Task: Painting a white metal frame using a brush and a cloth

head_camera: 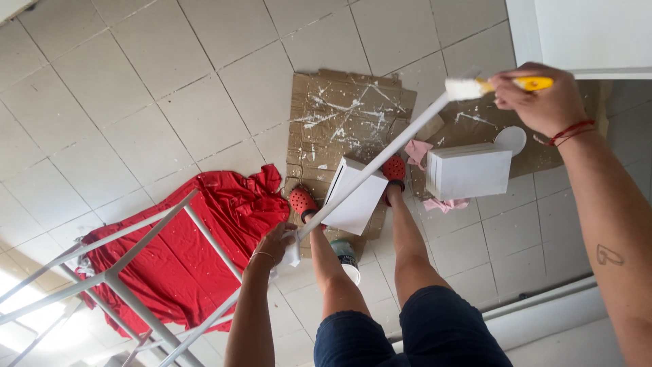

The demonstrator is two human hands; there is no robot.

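Right forearm is filling the right edge of the frame; right hand point(540, 102), upper right, is gripping a yellow-handled paintbrush point(499, 85), fingers closed round the handle, bristles touching a white metal bar point(373, 170). That bar is running diagonally down to the left hand point(275, 243), lower centre, which is closing round its lower end with a white rag point(292, 253). Red cloth point(183, 255) is lying on the tiled floor point(136, 81), lower left. Paint-splattered cardboard point(346, 112) is lying upper centre. White boxes point(468, 173) are standing near the red shoes point(302, 201).
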